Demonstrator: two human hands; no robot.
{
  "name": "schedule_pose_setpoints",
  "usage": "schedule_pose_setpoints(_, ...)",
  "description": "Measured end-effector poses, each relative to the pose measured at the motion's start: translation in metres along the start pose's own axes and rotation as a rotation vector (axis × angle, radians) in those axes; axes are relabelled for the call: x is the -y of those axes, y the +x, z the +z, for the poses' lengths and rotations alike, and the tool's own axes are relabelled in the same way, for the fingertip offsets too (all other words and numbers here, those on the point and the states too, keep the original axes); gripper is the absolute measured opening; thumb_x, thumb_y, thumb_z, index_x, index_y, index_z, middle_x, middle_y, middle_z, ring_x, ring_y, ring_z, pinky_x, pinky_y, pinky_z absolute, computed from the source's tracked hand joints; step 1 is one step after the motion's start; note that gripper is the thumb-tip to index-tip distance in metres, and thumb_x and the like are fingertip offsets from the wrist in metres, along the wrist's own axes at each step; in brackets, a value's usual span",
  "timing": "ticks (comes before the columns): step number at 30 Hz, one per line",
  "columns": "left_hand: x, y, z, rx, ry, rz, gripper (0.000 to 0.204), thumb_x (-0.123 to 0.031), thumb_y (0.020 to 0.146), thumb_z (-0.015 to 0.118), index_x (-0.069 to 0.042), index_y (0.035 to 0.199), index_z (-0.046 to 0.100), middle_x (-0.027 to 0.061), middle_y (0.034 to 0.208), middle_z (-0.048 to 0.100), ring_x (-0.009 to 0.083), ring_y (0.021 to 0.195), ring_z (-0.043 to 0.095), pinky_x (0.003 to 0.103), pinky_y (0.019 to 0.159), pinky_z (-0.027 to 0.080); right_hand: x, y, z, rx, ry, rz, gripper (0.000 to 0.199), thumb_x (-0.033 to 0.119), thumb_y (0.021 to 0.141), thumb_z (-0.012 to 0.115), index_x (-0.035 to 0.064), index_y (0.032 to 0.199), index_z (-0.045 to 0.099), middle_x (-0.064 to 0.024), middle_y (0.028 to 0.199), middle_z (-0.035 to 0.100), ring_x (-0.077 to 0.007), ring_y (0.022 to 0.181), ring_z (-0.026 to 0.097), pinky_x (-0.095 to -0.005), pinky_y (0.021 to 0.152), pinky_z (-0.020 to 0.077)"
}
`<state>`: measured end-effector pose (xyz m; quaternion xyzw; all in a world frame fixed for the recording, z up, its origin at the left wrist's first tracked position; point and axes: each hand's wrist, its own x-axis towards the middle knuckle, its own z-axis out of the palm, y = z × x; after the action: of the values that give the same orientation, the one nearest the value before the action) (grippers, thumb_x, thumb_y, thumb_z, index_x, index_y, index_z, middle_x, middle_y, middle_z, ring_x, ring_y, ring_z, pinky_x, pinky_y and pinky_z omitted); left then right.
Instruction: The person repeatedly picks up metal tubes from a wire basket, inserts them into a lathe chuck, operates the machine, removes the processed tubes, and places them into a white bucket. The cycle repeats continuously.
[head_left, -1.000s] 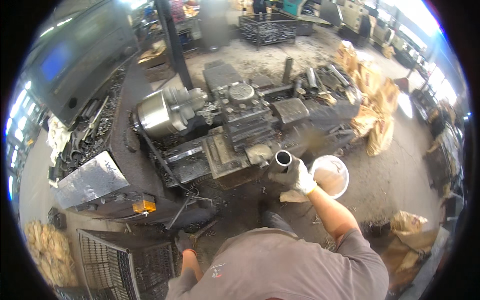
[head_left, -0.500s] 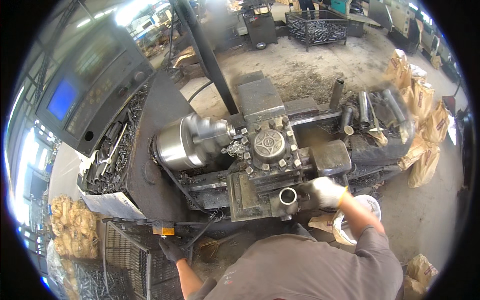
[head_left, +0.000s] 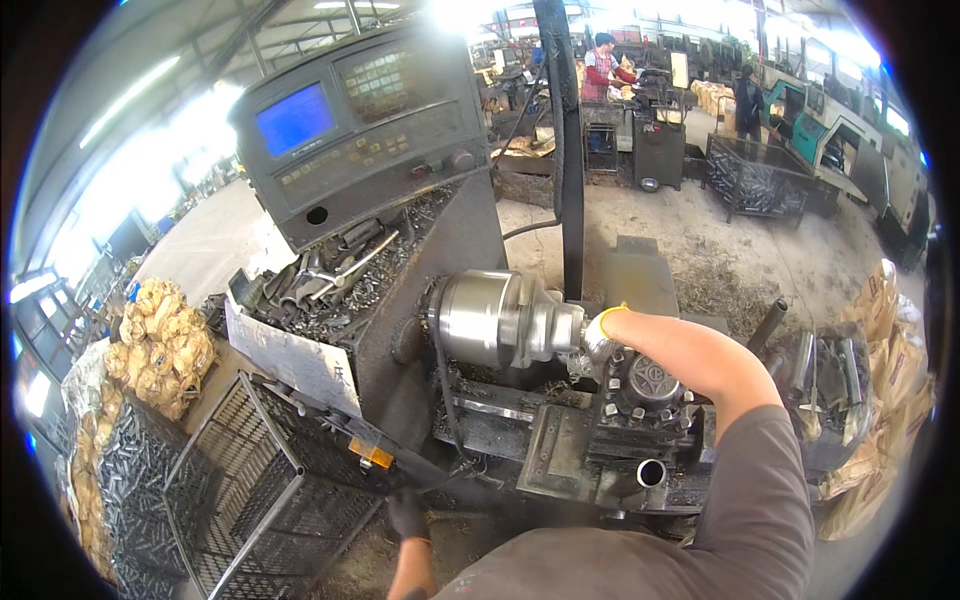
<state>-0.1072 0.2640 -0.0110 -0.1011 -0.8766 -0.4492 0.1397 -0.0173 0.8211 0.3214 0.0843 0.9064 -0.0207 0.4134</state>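
My right hand [head_left: 600, 334], in a white glove with a yellow cuff, reaches over the lathe to the jaw end of the shiny steel chuck [head_left: 478, 318]. Its fingers are hidden against the metal there, so I cannot see what they hold. Just beside the wrist sits the square tool post [head_left: 652, 382] with its round star-marked cap and bolts. My left hand [head_left: 407, 514], in a dark glove, hangs low below an orange box [head_left: 371, 453] on the machine's front. It is blurred and its fingers do not show clearly. An open-ended tube [head_left: 650, 473] stands on the carriage's near side.
A control panel [head_left: 350, 135] with a blue screen rises behind a chip-filled tray [head_left: 300, 355]. A metal mesh cage [head_left: 240, 480] stands at lower left. Metal tubes [head_left: 803, 365] lie at right by paper sacks [head_left: 880, 370]. Another person [head_left: 600, 75] works far back.
My right hand has gone from the carriage's near side up to the chuck. The chuck's jaws, blurred before, now look sharp. My left hand is lower, away from the orange box. The view has swung left and up.
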Motion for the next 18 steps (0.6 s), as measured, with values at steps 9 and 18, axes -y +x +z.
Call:
schedule_pose_setpoints(9,0.032,-0.068,0.016,0.306,-0.445,-0.518,0.028,-0.026,0.096,0.068,-0.003,0.11,0.074,0.0157,0.101,0.076,0.0277,0.097,0.071,0.042,0.086,0.055,-0.141,0.002,0.07,-0.771,0.44,0.333,0.031,0.031,0.095,0.064,0.008,0.105,0.082,-0.0181,0.105,0.079,-0.035,0.097,0.077,-0.0456,0.083,0.0609)
schedule_pose_setpoints(18,-0.176,0.005,0.03,0.524,0.025,0.209,0.032,-0.028,0.094,0.07,-0.012,0.122,0.071,0.0211,0.113,0.074,0.0422,0.107,0.07,0.052,0.093,0.055,-0.128,0.031,0.068,-0.502,0.172,0.011,0.031,0.032,0.086,0.075,0.0013,0.09,0.08,-0.0192,0.088,0.078,-0.0325,0.074,0.074,-0.0431,0.068,0.0587)
